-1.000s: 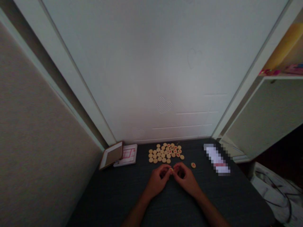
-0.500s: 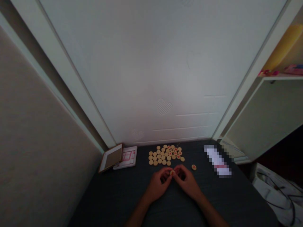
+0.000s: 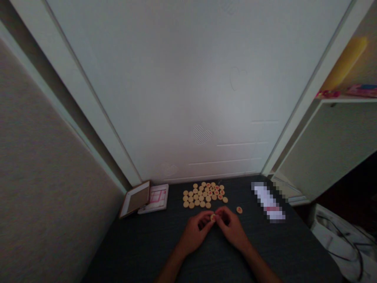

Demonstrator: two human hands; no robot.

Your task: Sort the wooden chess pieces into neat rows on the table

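Note:
My left hand point(image 3: 196, 228) and my right hand point(image 3: 231, 226) meet over the dark table point(image 3: 141, 243), fingertips pinched together on one small round wooden game piece point(image 3: 213, 217). Just beyond them lies a cluster of several round wooden pieces point(image 3: 203, 194), some with red marks on top. One lone piece point(image 3: 239, 210) with a red mark lies to the right of my right hand.
A wooden box lid point(image 3: 135, 199) leans at the table's back left beside a folded white sheet with red lines point(image 3: 155, 197). A blurred white object point(image 3: 268, 202) lies at the back right. A white wall panel rises behind the table. White fabric point(image 3: 338, 239) lies at the right.
Both hands stay together on the piece, with only slight finger movement. The view has shifted a little.

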